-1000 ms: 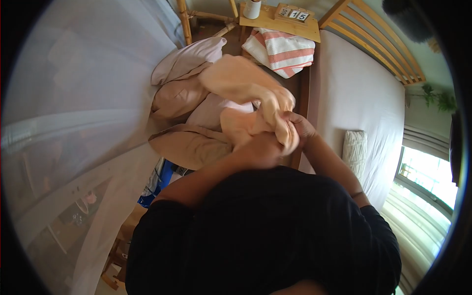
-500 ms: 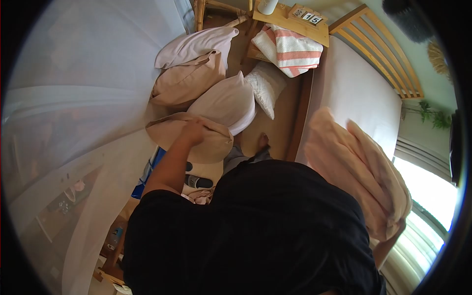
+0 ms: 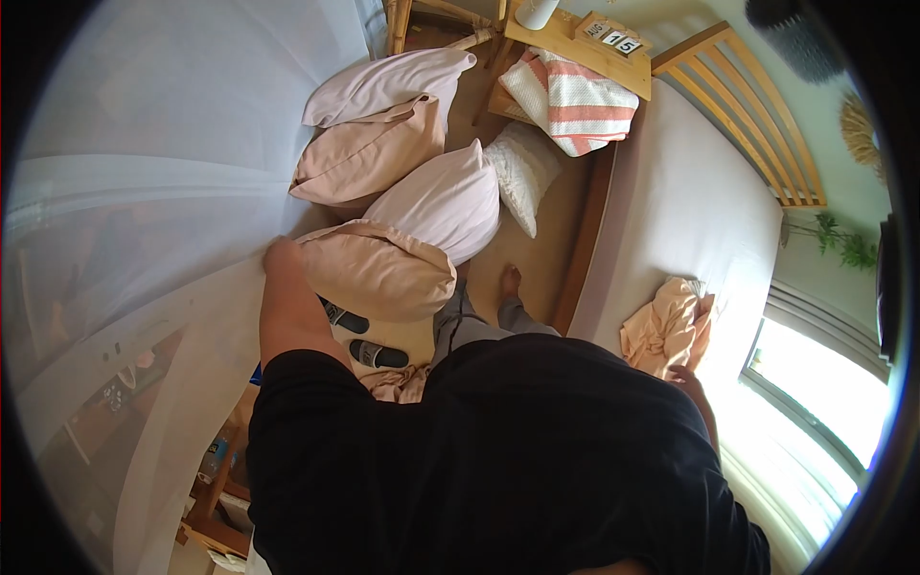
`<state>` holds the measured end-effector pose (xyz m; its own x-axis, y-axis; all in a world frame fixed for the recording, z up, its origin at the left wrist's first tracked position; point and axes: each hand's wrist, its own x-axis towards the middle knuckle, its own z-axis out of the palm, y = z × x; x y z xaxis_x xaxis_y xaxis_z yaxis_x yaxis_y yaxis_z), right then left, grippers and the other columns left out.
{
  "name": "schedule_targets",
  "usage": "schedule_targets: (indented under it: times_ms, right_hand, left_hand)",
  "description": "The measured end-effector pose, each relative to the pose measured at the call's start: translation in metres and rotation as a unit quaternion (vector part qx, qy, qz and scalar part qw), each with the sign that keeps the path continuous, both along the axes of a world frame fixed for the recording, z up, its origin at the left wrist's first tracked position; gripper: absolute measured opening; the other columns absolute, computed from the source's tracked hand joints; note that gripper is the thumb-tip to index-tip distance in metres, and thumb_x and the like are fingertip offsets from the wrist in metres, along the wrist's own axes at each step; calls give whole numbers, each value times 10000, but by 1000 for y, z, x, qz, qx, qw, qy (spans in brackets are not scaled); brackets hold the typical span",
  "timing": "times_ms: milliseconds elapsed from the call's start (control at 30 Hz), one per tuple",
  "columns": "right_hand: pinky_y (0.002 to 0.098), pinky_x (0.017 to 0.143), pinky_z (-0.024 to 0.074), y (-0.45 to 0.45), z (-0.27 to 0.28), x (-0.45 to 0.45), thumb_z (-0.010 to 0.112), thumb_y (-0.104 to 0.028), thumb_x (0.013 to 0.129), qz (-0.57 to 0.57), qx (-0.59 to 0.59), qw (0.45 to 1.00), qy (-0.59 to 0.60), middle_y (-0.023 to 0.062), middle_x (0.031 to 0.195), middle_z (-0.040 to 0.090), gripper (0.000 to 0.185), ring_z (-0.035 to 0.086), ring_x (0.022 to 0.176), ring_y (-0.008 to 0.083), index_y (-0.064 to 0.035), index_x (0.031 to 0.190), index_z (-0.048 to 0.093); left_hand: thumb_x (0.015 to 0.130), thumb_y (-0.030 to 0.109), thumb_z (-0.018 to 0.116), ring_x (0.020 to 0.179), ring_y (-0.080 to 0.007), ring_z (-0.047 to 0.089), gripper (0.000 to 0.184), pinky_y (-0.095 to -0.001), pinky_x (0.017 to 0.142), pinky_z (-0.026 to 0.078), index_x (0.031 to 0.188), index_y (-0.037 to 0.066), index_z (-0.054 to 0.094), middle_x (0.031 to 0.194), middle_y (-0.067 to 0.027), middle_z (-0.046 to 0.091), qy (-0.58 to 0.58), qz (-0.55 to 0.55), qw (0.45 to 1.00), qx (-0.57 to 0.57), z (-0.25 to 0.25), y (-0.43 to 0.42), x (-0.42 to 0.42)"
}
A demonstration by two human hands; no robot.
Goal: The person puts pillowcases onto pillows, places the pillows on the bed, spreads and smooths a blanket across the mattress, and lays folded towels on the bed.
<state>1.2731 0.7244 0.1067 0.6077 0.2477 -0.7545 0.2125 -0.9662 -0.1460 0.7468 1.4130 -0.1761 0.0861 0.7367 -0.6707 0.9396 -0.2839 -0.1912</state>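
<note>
My left hand [image 3: 281, 257] is at the left end of a peach pillow [image 3: 379, 268], beside the sheer white netting [image 3: 182, 220]. Its fingers are hidden, so whether it grips either one does not show. On the bare mattress [image 3: 690, 192] to the right lies a bunched peach cloth [image 3: 666, 331]. My right hand [image 3: 685, 379] is at the lower edge of that cloth, fingers loosely extended and apparently not closed on it. More pillows are piled in front of me: a pale pink one [image 3: 436, 206], another peach one [image 3: 369, 153] and a second pale one [image 3: 383, 86].
A white textured cushion [image 3: 522, 172] leans near the bed's wooden side. A striped blanket [image 3: 580, 101] hangs by a small table [image 3: 623, 67] with a date block [image 3: 613, 38]. Slippers [image 3: 377, 355] and crumpled fabric [image 3: 398, 385] lie on the floor. A window [image 3: 819, 393] is at right.
The peach cloth, spread out in the air at my right before, now lies bunched on the mattress. My left hand has moved left from the pillow's top to its end.
</note>
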Motion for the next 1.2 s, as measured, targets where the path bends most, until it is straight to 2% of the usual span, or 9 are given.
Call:
schedule_targets:
  times_ms: [33, 133, 267, 333, 367, 533, 700, 933, 1200]
  right_hand:
    - [314, 791, 480, 34, -7, -14, 626, -120, 764, -55, 13, 995, 81, 110, 1033, 589, 429, 582, 912, 195, -61, 1183, 563]
    - [309, 791, 477, 74, -29, -37, 635, -171, 784, 23, 73, 990, 120, 104, 1008, 592, 403, 581, 885, 188, -89, 1175, 581]
    - [329, 822, 470, 100, -35, -41, 613, -186, 801, 149, 108, 976, 117, 120, 1021, 594, 377, 585, 893, 213, -98, 1167, 583]
    - [336, 831, 468, 99, -37, -34, 603, -184, 805, 177, 110, 973, 104, 127, 1025, 595, 366, 588, 898, 225, -96, 1160, 584]
    - [339, 830, 470, 95, -38, -30, 599, -184, 804, 190, 104, 972, 92, 131, 1017, 594, 362, 590, 900, 232, -91, 1153, 585]
    - [338, 829, 472, 52, -39, -13, 592, -189, 796, 209, 121, 969, 57, 140, 999, 591, 362, 593, 898, 246, -80, 1141, 586]
    - [359, 842, 467, -13, -71, -4, 582, -196, 795, 242, 155, 955, 74, 131, 969, 586, 346, 584, 951, 252, -86, 1124, 592]
    - [402, 1004, 370, -19, -70, -41, 578, -181, 785, 392, 316, 862, 50, 123, 1243, 498, 483, 447, 1189, 316, -122, 1256, 492]
    - [449, 976, 316, -37, -22, -47, 662, -367, 747, 474, 355, 798, -108, 63, 1226, 537, 619, 420, 1210, 245, -195, 1311, 470]
  left_hand:
    - [838, 242, 517, 931, -326, 628, 303, -429, 840, 484, 991, 32, 674, 1061, -197, 634, 24, -92, 995, -36, -15, 5, -13]
    - [885, 217, 442, 1024, -318, 605, 318, -428, 881, 470, 1006, 55, 686, 1091, -168, 634, 63, -11, 993, -98, -2, -5, -3]
    - [894, 242, 421, 977, -354, 606, 336, -418, 854, 476, 963, 53, 691, 1056, -198, 631, 16, -61, 993, -103, 18, -47, -9]
    - [897, 292, 418, 935, -379, 600, 369, -424, 838, 475, 923, 42, 689, 1020, -209, 629, -71, -228, 969, -66, 2, -68, -29]
    - [897, 292, 418, 935, -379, 600, 369, -424, 838, 475, 923, 42, 689, 1020, -209, 629, -71, -229, 969, -61, 15, -83, -26]
    - [864, 388, 489, 714, -348, 571, 437, -393, 670, 444, 809, -14, 652, 789, -175, 641, -334, 129, 919, -164, 121, -182, 6]
    - [813, 353, 550, 643, -332, 534, 381, -383, 619, 415, 752, -16, 620, 710, -187, 595, -431, 70, 893, -111, 174, -292, 38]
    - [780, 274, 561, 658, -411, 536, 301, -436, 593, 418, 733, -22, 591, 702, -256, 530, -400, -138, 905, 38, 301, -414, 135]
    - [792, 155, 531, 509, -115, 496, 216, -286, 497, 389, 651, -6, 556, 558, -52, 518, -568, -13, 817, 99, 467, -448, 202]
